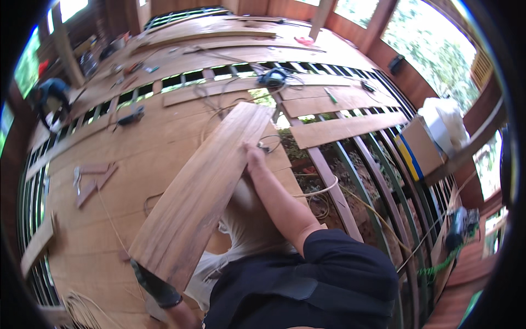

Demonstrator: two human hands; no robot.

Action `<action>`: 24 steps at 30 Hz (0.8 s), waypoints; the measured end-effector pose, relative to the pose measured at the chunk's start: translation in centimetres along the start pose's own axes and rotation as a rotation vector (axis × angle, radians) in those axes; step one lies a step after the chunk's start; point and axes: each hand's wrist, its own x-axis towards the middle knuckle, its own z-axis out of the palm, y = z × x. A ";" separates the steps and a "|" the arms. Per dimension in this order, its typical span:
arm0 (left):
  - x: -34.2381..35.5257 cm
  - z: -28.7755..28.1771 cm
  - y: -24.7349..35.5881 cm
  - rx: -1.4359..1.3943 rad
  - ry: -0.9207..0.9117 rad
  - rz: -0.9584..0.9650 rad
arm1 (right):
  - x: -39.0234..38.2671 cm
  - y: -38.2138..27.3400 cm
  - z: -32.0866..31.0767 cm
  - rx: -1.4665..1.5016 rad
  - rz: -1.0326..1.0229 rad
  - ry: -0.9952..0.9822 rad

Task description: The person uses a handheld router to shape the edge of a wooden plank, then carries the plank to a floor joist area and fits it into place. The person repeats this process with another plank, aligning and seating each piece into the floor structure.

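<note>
One plank [203, 192] slants lengthwise from lower left to upper right.

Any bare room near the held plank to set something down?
Best: wood floor bordered by the held plank (right), wooden triangle (left) and grey tool (above). Another patch: between the triangle and the coiled cord, lower left. Crowded: around the blue saw, with loose cables. Avoid the right side: beams with open gaps.
</note>
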 end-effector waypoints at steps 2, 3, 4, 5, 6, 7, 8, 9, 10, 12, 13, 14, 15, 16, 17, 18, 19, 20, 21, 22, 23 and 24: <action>0.0 0.1 -1.0 -0.157 -0.064 -0.091 | -0.8 -0.5 0.5 0.009 -0.040 0.024; 0.2 0.3 -1.3 -0.200 -0.088 -0.148 | -0.9 -0.6 0.5 0.021 -0.021 0.026; 0.3 0.4 -1.3 -0.190 -0.107 -0.117 | -0.9 -0.8 0.4 0.035 0.014 0.065; 0.5 0.5 -1.3 -0.157 -0.110 -0.071 | -0.8 -0.9 0.2 0.042 0.014 0.030; 0.8 0.7 -1.1 -0.270 -0.111 -0.164 | -0.8 -1.0 0.0 0.053 0.030 0.035; 0.9 0.7 -0.9 -0.361 -0.096 -0.241 | -0.7 -1.1 -0.1 0.070 0.059 0.034; 1.0 0.8 -0.7 -0.453 -0.081 -0.319 | -0.7 -1.2 -0.2 0.062 0.050 0.042; 1.0 0.8 -0.6 -0.364 -0.100 -0.253 | -0.7 -1.3 -0.2 0.061 0.054 0.046; 0.9 0.8 -0.6 -0.274 -0.117 -0.187 | -0.7 -1.3 -0.1 0.072 0.064 0.031; 0.3 0.8 -0.9 -0.148 -0.106 -0.124 | -0.8 -1.4 0.2 0.054 0.054 0.041; -0.1 0.9 -1.1 -0.114 -0.081 -0.127 | -0.9 -1.4 0.3 0.058 0.050 0.052; -0.4 1.0 -1.3 -0.035 -0.058 -0.074 | -0.9 -1.3 0.3 0.049 0.018 0.024; -0.7 1.1 -1.4 -0.106 -0.017 -0.106 | -0.8 -1.3 0.2 0.047 -0.010 0.010; -0.7 1.2 -1.5 -0.131 0.022 -0.081 | -0.7 -1.2 0.0 0.051 -0.003 -0.004; -0.8 1.4 -1.4 -0.141 0.038 -0.002 | -0.4 -1.1 -0.2 -0.047 -0.054 0.029; -0.6 1.4 -1.1 -0.129 0.065 0.097 | -0.1 -1.0 -0.5 -0.159 -0.065 0.025; -0.5 1.2 -0.8 -0.170 0.062 0.118 | 0.5 -1.1 -0.5 -0.209 -0.095 0.045; -0.5 1.1 -0.1 -0.248 -0.009 0.019 | 0.7 -1.3 -1.6 -0.224 -0.104 -0.001; -0.5 1.1 0.7 -0.548 -0.073 -0.197 | 0.9 -1.4 -2.3 -0.221 -0.090 -0.069; -0.3 1.3 1.9 -0.997 -0.070 -0.443 | 1.2 -1.8 -2.8 -0.202 -0.058 -0.144; -0.1 1.2 3.0 -1.408 0.020 -0.608 | 1.6 -2.2 -3.1 -0.180 -0.015 -0.216; 0.1 1.0 4.1 -1.710 0.104 -0.725 | 2.1 -2.6 -3.4 -0.160 0.033 -0.279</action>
